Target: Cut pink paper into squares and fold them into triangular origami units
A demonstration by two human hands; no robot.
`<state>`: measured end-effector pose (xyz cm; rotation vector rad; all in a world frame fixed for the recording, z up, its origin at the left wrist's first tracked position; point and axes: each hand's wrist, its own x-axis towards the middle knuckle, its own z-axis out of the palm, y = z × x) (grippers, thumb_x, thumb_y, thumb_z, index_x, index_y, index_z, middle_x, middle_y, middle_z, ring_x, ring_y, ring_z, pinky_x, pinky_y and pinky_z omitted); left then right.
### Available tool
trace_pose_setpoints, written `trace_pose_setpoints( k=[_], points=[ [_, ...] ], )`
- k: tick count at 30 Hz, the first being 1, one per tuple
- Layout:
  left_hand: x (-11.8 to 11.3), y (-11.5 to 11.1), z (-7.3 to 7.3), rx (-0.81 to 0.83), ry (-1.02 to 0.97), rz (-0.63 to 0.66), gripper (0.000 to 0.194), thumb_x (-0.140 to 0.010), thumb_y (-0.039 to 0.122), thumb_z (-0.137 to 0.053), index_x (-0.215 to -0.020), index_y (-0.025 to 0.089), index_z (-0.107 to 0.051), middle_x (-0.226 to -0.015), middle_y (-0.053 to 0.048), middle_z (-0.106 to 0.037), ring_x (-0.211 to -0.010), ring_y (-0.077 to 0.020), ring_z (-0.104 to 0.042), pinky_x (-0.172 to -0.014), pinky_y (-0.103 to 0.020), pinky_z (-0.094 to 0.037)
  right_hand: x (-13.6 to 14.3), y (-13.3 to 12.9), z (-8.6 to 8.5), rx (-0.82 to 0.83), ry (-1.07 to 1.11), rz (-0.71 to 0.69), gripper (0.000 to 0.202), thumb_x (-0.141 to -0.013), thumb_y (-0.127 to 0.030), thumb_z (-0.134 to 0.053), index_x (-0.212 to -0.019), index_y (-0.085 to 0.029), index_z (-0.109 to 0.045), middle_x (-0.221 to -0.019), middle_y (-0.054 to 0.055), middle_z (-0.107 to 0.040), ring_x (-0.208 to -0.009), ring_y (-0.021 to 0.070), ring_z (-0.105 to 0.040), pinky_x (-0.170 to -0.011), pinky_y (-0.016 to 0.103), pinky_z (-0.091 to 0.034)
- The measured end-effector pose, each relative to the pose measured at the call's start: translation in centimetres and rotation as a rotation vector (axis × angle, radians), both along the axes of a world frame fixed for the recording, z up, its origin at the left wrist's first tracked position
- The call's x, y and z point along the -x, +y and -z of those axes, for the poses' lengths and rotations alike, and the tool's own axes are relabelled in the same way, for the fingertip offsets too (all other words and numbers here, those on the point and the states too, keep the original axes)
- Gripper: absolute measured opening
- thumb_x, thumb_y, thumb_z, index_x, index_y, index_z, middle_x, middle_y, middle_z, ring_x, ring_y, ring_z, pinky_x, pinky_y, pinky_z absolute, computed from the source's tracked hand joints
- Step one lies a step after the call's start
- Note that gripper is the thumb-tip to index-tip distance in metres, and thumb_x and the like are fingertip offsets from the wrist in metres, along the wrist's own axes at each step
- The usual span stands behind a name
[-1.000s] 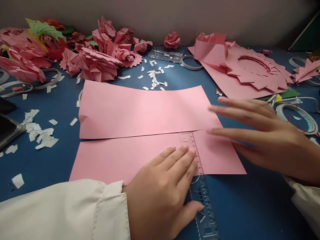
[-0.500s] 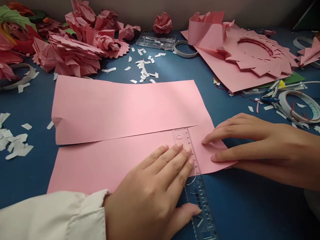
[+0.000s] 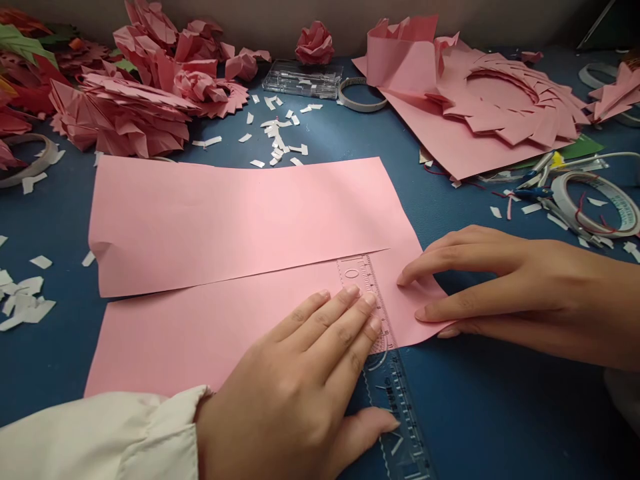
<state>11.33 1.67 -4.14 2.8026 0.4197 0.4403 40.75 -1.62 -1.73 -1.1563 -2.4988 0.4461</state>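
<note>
A pink paper sheet (image 3: 240, 213) lies on the blue table, with a long slit running in from its left side and stopping short of the right edge. Across the lower part rests a clear ruler (image 3: 400, 400), its top end near the slit. My left hand (image 3: 310, 373) presses flat on ruler and paper, fingers extended and thumb out over the ruler. At the paper's lower right corner is my right hand (image 3: 505, 293), two fingertips on top and the thumb at the edge, gripping the slightly raised corner.
Folded pink paper flowers (image 3: 130, 107) are heaped at the back left. A pink paper ring (image 3: 520, 107) sits on a sheet at the back right. Tape rolls (image 3: 600, 203), a clear case (image 3: 303, 80) and white paper scraps (image 3: 25, 300) lie around.
The whole view has shifted, so most things appear slightly further left. Both hands keep nearly the same place on the paper and ruler.
</note>
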Motion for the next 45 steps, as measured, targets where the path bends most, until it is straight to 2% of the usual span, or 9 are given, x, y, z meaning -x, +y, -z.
trace_pose_setpoints(
  k=[5,14,20,24,27,31,37,40,45],
  points=[
    [-0.3,-0.1,0.0,-0.016,0.000,0.021,0.046,-0.115,0.040,-0.044,-0.135,0.007,-0.069,-0.151,-0.007,-0.060,-0.142,-0.0251,-0.059,-0.124,-0.037,-0.041,0.2,0.1,-0.3,-0.043,-0.044,-0.042,0.029,-0.108,-0.030,-0.054,-0.100,-0.033,-0.082,-0.116,-0.002,-0.078,-0.100,0.0152,-0.075,-0.083,0.025,-0.063],
    [-0.1,0.1,-0.1,-0.034,-0.011,0.028,0.047,-0.115,0.039,-0.044,-0.136,0.005,-0.068,-0.151,-0.010,-0.061,-0.141,-0.0282,-0.060,-0.121,-0.041,-0.046,0.2,0.6,-0.5,-0.062,-0.073,-0.051,0.032,-0.109,-0.030,-0.051,-0.099,-0.032,-0.082,-0.115,0.000,-0.079,-0.099,0.0154,-0.075,-0.081,0.024,-0.064],
    [-0.1,-0.1,0.0,-0.067,0.007,0.041,0.048,-0.116,0.037,-0.040,-0.134,0.004,-0.068,-0.149,-0.011,-0.062,-0.139,-0.0294,-0.061,-0.118,-0.043,-0.051,0.1,0.0,-0.1,-0.015,-0.053,-0.030,0.031,-0.109,-0.032,-0.052,-0.101,-0.033,-0.081,-0.116,0.001,-0.078,-0.102,0.0167,-0.075,-0.084,0.027,-0.064],
    [-0.3,-0.2,0.0,-0.102,0.002,0.032,0.049,-0.116,0.034,-0.035,-0.133,0.004,-0.069,-0.148,-0.012,-0.063,-0.139,-0.0290,-0.062,-0.117,-0.043,-0.053,0.0,0.0,0.3,0.060,0.069,0.009,0.023,-0.108,-0.037,-0.057,-0.100,-0.031,-0.078,-0.116,0.001,-0.077,-0.103,0.0171,-0.073,-0.090,0.028,-0.060],
    [-0.4,-0.4,0.1,-0.103,-0.031,0.002,0.051,-0.117,0.034,-0.032,-0.132,0.004,-0.070,-0.145,-0.012,-0.066,-0.137,-0.0289,-0.064,-0.117,-0.043,-0.053,0.4,0.5,0.4,0.107,0.119,0.030,0.019,-0.106,-0.036,-0.061,-0.096,-0.030,-0.076,-0.111,0.001,-0.077,-0.099,0.0165,-0.072,-0.088,0.028,-0.057],
    [-0.3,-0.8,0.6,-0.117,-0.089,-0.038,0.056,-0.117,0.039,-0.030,-0.130,0.004,-0.071,-0.142,-0.012,-0.069,-0.135,-0.0290,-0.066,-0.116,-0.043,-0.053,1.3,1.4,0.3,0.114,0.091,-0.004,0.027,-0.108,-0.035,-0.057,-0.090,-0.026,-0.075,-0.102,0.003,-0.076,-0.093,0.0153,-0.072,-0.081,0.027,-0.054],
    [0.0,-0.9,1.4,-0.159,-0.131,-0.019,0.055,-0.115,0.045,-0.037,-0.132,0.003,-0.069,-0.141,-0.014,-0.070,-0.135,-0.0298,-0.066,-0.118,-0.041,-0.051,2.7,3.6,-0.5,0.165,0.024,-0.051,0.035,-0.112,-0.039,-0.050,-0.091,-0.021,-0.071,-0.086,0.001,-0.074,-0.081,0.0146,-0.070,-0.078,0.031,-0.055],
    [0.3,-0.8,1.8,-0.160,-0.112,0.007,0.057,-0.113,0.049,-0.044,-0.138,0.002,-0.065,-0.146,-0.017,-0.067,-0.139,-0.0303,-0.062,-0.120,-0.042,-0.048,3.2,5.8,-1.0,0.179,-0.004,0.004,0.029,-0.107,-0.045,-0.060,-0.101,-0.018,-0.070,-0.095,0.002,-0.072,-0.083,0.0153,-0.069,-0.081,0.036,-0.060],
    [0.4,-0.7,2.4,-0.121,-0.069,0.017,0.048,-0.105,0.052,-0.064,-0.139,0.017,-0.062,-0.149,-0.015,-0.061,-0.134,-0.0317,-0.062,-0.112,-0.056,-0.053,2.4,9.6,-0.4,0.039,-0.006,0.316,0.031,-0.104,-0.047,-0.065,-0.116,-0.019,-0.069,-0.116,0.006,-0.070,-0.098,0.0197,-0.069,-0.086,0.040,-0.061]
  ],
)
